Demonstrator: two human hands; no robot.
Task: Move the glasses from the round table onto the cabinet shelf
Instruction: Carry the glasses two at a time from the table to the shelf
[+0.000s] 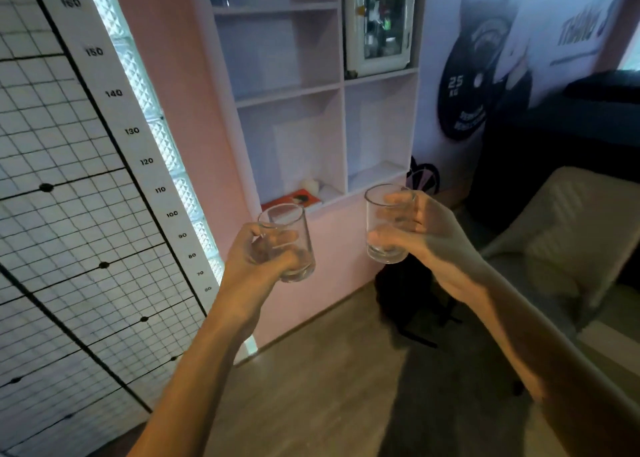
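My left hand (258, 259) grips a clear, empty drinking glass (289, 224), held upright in the air. My right hand (420, 235) grips a second clear glass (382, 214), also upright. Both glasses hang in front of the white cabinet (344, 127), just below and before its lowest open shelves. The lower left shelf (329, 193) holds a red book and a small white object. The lower right shelf (375, 176) looks bare. The round table is out of view.
A gridded wall chart with height numbers (114, 93) fills the left. A beige chair (568, 235) stands at the right, with a dark stand (415, 304) on the floor below the cabinet. A glass-door compartment (379, 20) sits at the cabinet's upper right.
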